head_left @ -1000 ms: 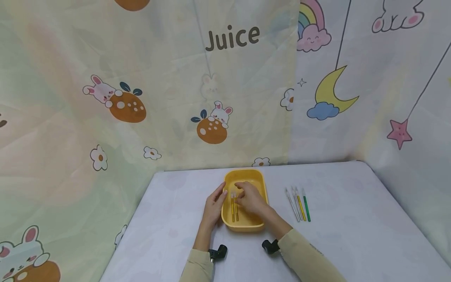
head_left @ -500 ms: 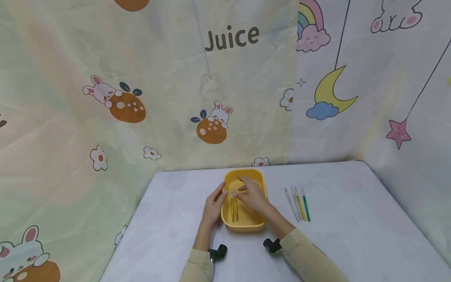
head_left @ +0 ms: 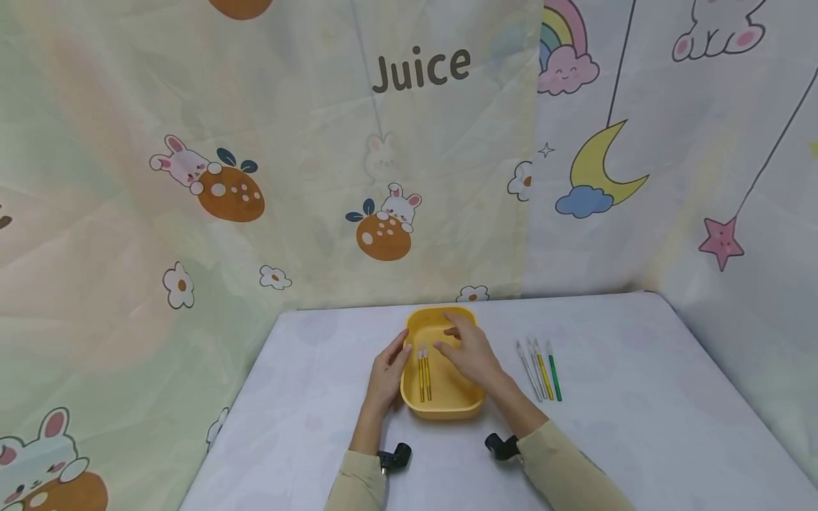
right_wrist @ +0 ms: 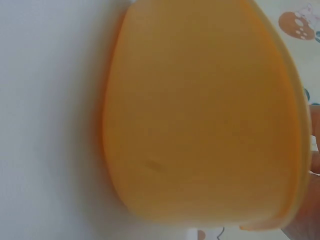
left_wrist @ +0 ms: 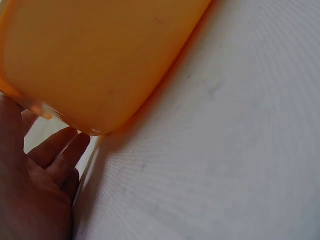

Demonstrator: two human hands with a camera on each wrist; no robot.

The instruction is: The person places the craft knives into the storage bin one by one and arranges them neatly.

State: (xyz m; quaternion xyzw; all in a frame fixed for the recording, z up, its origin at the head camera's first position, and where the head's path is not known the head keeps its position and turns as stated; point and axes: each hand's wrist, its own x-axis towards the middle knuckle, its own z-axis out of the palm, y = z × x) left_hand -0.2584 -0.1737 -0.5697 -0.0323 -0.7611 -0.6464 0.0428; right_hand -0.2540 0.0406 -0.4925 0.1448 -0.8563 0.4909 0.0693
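Observation:
A yellow tray [head_left: 455,396] stands on the table. My left hand [head_left: 386,375] holds its left wall, the thumb at the rim and the fingers along the outside. In the left wrist view, fingertips [left_wrist: 80,141] touch the tray's underside edge. Two thin yellow sticks [head_left: 424,380] with pale tips lie side by side in the tray's left half; whether they are pens or brushes is too small to tell. Over the tray's right part hovers my right hand [head_left: 474,353], thumb and fingers spread with nothing between them. The tray wall [right_wrist: 200,115] hides most of it in the right wrist view.
Right of the tray lie several similar thin sticks: silvery white ones [head_left: 530,370], a yellow one [head_left: 546,377] and a green one [head_left: 554,376]. A white cloth covers the table [head_left: 639,411]. Printed fabric [head_left: 307,213] hangs behind and at both sides.
My right hand has let go of the right-hand yellow stick in the tray and moved up and to the right, its fingers spreading. The left hand stays where it was.

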